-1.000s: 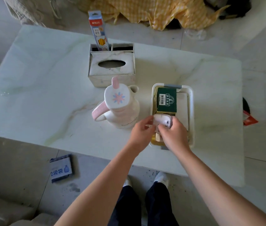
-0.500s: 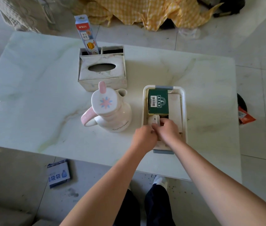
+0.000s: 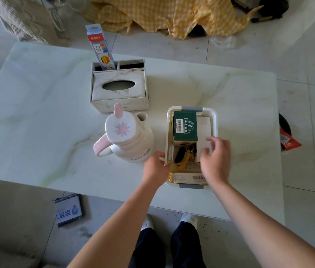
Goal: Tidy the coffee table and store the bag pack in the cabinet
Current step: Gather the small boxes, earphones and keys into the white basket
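A white basket (image 3: pixel 215 120) with grey handles sits on the pale marble tabletop (image 3: pixel 37 122), at about 4 o'clock from the tabletop's middle. Inside it, a green box (image 3: pixel 185 126) lies at the 12 o'clock end, a white box (image 3: pixel 204 130) lies just beside it at 3 o'clock, and a dark item on a yellow strap (image 3: pixel 180 158) rests near the centre. A labelled packet (image 3: pixel 189 177) lies at the 6 o'clock end.

The left hand (image 3: pixel 155 170) rests against the basket's 9 o'clock wall, fingers curled at the rim; whether it pinches anything I cannot tell. The right hand (image 3: pixel 215 159) hovers over the basket's 4 o'clock part with fingers loosely spread, holding nothing.

A white and pink jug (image 3: pixel 125 136) stands just beside the basket at 9 o'clock. A tissue box holder (image 3: pixel 119 89) stands at 12 o'clock from the jug, with a tall pencil pack (image 3: pixel 100 48) upright in its rear left compartment.

A blue packet (image 3: pixel 68 209) lies on the floor (image 3: pixel 307 45) at 7 o'clock; a yellow checked cloth (image 3: pixel 172 14) lies at 12 o'clock.
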A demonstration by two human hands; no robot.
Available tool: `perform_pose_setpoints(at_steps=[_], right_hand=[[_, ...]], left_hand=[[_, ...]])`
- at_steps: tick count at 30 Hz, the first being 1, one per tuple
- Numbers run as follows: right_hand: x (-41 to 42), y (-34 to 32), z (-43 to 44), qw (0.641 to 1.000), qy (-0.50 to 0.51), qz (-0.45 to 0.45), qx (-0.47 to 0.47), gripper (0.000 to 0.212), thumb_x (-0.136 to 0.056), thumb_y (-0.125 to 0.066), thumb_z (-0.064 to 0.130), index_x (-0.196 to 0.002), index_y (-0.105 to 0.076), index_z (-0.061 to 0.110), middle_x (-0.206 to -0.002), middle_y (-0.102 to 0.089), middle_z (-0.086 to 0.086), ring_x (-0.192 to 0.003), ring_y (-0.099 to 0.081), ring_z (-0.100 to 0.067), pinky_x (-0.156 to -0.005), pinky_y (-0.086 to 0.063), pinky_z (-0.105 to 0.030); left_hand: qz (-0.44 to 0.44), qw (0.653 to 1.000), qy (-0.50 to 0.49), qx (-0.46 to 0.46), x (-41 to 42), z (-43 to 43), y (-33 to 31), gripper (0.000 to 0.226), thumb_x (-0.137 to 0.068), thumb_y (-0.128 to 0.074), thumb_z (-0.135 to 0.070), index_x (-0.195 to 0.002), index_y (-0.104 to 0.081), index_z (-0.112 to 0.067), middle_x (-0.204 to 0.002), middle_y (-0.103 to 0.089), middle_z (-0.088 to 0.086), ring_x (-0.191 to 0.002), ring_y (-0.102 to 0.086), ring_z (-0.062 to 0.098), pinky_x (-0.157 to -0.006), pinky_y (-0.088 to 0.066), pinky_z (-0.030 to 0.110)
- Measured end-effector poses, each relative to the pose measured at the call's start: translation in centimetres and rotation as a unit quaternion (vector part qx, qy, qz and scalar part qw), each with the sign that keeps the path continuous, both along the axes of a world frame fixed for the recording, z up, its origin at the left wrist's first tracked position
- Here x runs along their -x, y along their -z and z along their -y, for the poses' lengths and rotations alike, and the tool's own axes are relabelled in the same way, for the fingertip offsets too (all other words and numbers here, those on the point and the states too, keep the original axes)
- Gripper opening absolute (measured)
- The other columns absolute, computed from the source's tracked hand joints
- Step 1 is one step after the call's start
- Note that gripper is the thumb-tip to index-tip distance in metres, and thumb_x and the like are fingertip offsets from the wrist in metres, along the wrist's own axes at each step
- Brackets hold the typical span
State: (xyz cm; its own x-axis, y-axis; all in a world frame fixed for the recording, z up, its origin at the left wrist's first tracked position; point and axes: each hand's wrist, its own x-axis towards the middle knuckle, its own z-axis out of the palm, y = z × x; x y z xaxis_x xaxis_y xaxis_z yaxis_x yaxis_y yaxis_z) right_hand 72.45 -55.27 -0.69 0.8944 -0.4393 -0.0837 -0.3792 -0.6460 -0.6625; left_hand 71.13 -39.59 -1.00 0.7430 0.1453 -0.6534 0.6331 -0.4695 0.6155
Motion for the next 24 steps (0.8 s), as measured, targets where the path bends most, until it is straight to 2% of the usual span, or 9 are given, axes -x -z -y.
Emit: perform_pose_setpoints(at_steps=[2, 4, 6, 10, 13, 18, 24], right_hand=[[0.3, 0.4, 2.1, 0.997, 0.058, -0.053, 0.018, 0.044, -0.083, -0.059, 0.012, -0.126, -0.052, 0.012, -0.126, -0.050, -0.011, -0.115, -0.051, -0.030, -0.092, -0.047, -0.040], [0.4, 1.2, 3.7, 0.977, 0.084, -0.187, -0.063, 0.049, -0.089, -0.054, 0.020, -0.136, -0.043, 0.009, -0.135, -0.047, -0.016, -0.121, -0.049, -0.034, -0.098, -0.043, -0.043], [0.6, 1.7, 4.8, 0.945, 0.065, -0.289, -0.139, 0.042, -0.096, -0.041, 0.024, -0.134, -0.045, 0.005, -0.133, -0.053, -0.019, -0.118, -0.053, -0.035, -0.096, -0.043, -0.040], [-0.2, 2.1, 7.8, 0.957, 0.063, -0.266, -0.092, 0.033, -0.100, -0.033, 0.020, -0.118, -0.055, 0.003, -0.120, -0.061, -0.020, -0.108, -0.057, -0.036, -0.086, -0.045, -0.038], [-2.2, 2.6, 10.2, 0.959, 0.061, -0.268, -0.066, 0.031, -0.099, -0.033, 0.017, -0.115, -0.055, 0.001, -0.118, -0.061, -0.021, -0.106, -0.057, -0.037, -0.084, -0.046, -0.040], [-7.0, 2.7, 15.4, 0.958, 0.076, -0.268, -0.064, 0.038, -0.101, -0.033, 0.020, -0.133, -0.046, 0.004, -0.136, -0.052, -0.019, -0.124, -0.050, -0.037, -0.097, -0.042, -0.043], [-12.7, 2.7, 23.1, 0.954, 0.071, -0.282, -0.069, 0.041, -0.099, -0.032, 0.023, -0.135, -0.045, 0.007, -0.133, -0.054, -0.018, -0.119, -0.053, -0.035, -0.080, -0.042, -0.034]], left_hand=[[0.004, 1.000, 0.001, 0.009, -0.1, 0.1, 0.1, 0.033, -0.080, -0.067, -0.017, -0.111, -0.057, -0.014, -0.097, -0.064, 0.004, -0.091, -0.060, 0.024, -0.068, -0.051, 0.030], [0.012, 1.000, -0.001, 0.019, -0.3, 0.5, 0.2, 0.031, -0.081, -0.066, -0.017, -0.111, -0.057, -0.016, -0.098, -0.064, 0.002, -0.091, -0.059, 0.020, -0.061, -0.049, 0.026], [0.014, 0.999, 0.001, 0.037, -0.8, 1.3, 0.1, 0.032, -0.084, -0.064, -0.018, -0.116, -0.058, -0.019, -0.103, -0.068, 0.001, -0.091, -0.061, 0.016, -0.058, -0.049, 0.021], [0.007, 0.996, 0.020, 0.090, -2.7, 4.0, -0.2, 0.040, -0.084, -0.064, -0.023, -0.123, -0.059, -0.028, -0.110, -0.071, -0.002, -0.095, -0.066, 0.014, -0.056, -0.050, 0.018], [-0.008, 0.994, 0.033, 0.104, -4.6, 6.3, -0.1, 0.047, -0.084, -0.063, -0.017, -0.129, -0.054, -0.029, -0.113, -0.069, -0.002, -0.090, -0.062, 0.010, -0.054, -0.046, 0.014], [-0.016, 0.993, 0.039, 0.111, -10.2, 11.8, 0.0, 0.060, -0.083, -0.061, -0.007, -0.138, -0.047, -0.025, -0.122, -0.065, 0.006, -0.099, -0.058, 0.016, -0.057, -0.048, 0.017], [-0.011, 0.991, 0.063, 0.116, -16.6, 19.0, 0.0, 0.057, -0.080, -0.064, -0.011, -0.134, -0.052, -0.027, -0.119, -0.066, 0.006, -0.101, -0.063, 0.020, -0.061, -0.054, 0.025]])
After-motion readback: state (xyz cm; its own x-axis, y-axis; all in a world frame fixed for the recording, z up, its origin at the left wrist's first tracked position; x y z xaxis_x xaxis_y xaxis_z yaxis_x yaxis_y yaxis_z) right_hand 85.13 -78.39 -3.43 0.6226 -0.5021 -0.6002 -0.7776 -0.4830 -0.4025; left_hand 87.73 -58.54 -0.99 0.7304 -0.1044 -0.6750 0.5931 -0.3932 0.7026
